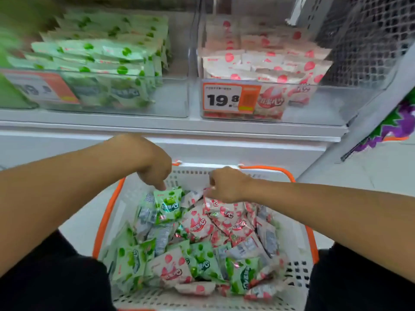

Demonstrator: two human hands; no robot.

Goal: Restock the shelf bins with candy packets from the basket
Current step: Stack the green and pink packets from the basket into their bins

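Observation:
A white basket [298, 250] with an orange rim sits between my knees, full of several green and pink candy packets. My left hand [155, 164] pinches the top edge of a green packet [169, 205] at the basket's far side. My right hand [226, 184] grips the top corner of a pink packet [224, 212] beside it. On the shelf above stand two clear bins: the left bin [170, 102] holds green packets, the right bin [314, 104] holds pink packets.
An orange price tag reading 19.8 [231, 98] hangs on the right bin's front; a blurred one [42, 88] is on the left bin. A white shelf ledge [179, 129] runs below the bins. A black mesh panel [368, 41] stands at the right, with purple-green packaging [395, 124] below it.

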